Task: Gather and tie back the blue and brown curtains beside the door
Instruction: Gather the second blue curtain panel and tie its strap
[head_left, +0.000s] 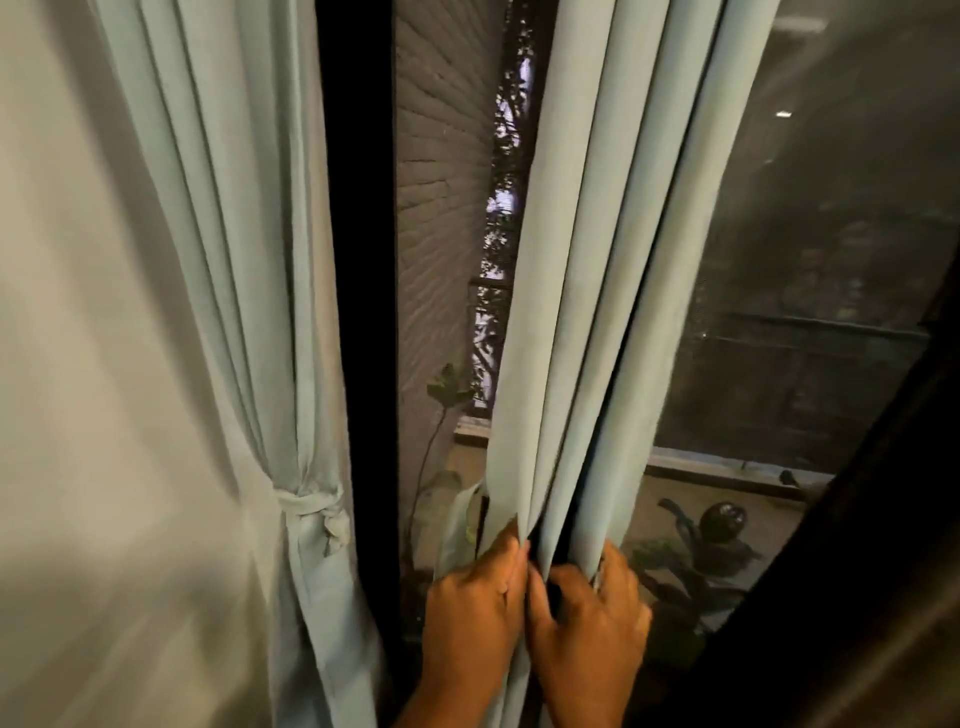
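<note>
A: How many curtains are showing?

B: Two pale blue ones. The tied curtain (249, 312) is hanging on the left, already cinched low down by a tie-back (311, 512) of the same cloth, knotted at its right side. The loose curtain (613, 312) is hanging right of centre in long upright folds. A dark strip of cloth (883, 571) is running along the right edge; I cannot tell whether it is the brown curtain.

A: And the hands?

B: Two, both bare, both low in the centre. The left hand (470, 608) is pinching the left folds of the loose curtain, its grip narrow and closed on the fabric. The right hand (587, 618) is lying just beside it, fingers curling into the folds, also holding the cloth. The two hands are nearly touching.

A: What is the room looking like?

B: A plain light wall (78, 364) is filling the left side. A black door frame (358, 260) is standing between the two curtains. Through the glass (831, 260) a brick wall (441, 182), a railing and one leafy plant (447, 389) are showing outside.

A: How is the loose curtain looking?

B: Smooth, matte, bunching together where the hands are gripping it.
</note>
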